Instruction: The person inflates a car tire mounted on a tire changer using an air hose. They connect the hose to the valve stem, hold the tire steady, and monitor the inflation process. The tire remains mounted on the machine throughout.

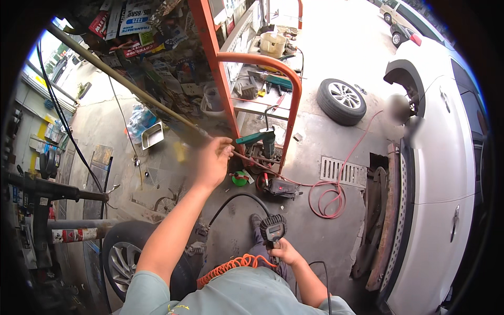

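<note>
Gauge [274, 229] above workshop floor [328, 241], probably concrete

Ahead of the person stands a rack [295, 94], with a bucket [272, 45] on the shelving behind its curved rail. A boxy device [283, 187] lies at the rack's foot, and a metal tray [153, 135] sits on the floor to its left. To the right, a hose [310, 201] loops on the floor, partly over a drain grate [344, 171]; beyond that lies a loose wheel [341, 101], left of a car [436, 168]. A gauge [273, 229] is in the right hand [286, 252], close before the body
</note>
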{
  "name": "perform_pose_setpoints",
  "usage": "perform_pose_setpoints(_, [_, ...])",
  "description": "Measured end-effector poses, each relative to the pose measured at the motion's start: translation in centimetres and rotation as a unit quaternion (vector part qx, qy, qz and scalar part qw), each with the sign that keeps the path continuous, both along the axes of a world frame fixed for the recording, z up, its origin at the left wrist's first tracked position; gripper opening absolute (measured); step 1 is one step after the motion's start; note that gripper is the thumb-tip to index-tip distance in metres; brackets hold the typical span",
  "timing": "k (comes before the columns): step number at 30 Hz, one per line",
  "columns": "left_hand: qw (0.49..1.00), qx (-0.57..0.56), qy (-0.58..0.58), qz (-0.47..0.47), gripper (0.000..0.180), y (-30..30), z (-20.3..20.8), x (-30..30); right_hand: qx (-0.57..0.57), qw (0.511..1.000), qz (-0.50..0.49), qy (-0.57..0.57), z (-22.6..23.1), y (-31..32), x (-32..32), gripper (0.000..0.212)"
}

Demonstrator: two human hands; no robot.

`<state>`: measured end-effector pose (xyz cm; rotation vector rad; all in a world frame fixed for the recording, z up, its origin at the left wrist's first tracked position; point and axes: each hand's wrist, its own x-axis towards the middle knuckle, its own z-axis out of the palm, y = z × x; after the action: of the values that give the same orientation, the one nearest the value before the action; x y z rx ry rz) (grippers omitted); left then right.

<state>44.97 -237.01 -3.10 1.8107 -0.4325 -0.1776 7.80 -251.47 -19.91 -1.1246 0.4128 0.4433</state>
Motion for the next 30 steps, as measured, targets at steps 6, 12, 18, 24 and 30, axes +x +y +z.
perform_pose_setpoints(6, [0.987,-0.048,-0.015,0.152,0.014,-13.0,-3.0,7.9,0.018,1.0,0.013,0.005,1.6,-3.4,5.6,0.037])
perform_pose_setpoints(12, [0.959,0.081,-0.195,0.188,0.019,-17.5,-4.5,10.7,0.042,0.999,0.0,0.022,0.4,-4.7,6.4,0.037])
perform_pose_setpoints(18, [0.974,0.141,-0.096,0.149,0.029,-17.5,-2.4,10.7,0.07,0.996,-0.022,0.045,-0.2,-6.0,5.8,0.038])
perform_pose_setpoints(24, [0.983,0.108,-0.107,0.101,0.022,-8.1,-2.0,4.3,0.051,0.994,0.069,0.067,-1.9,-5.9,6.8,0.039])
perform_pose_setpoints(30, [0.956,0.266,-0.037,0.12,0.015,11.6,-3.4,-13.8,0.056,0.986,0.159,0.0,1.0,-1.8,11.6,0.039])
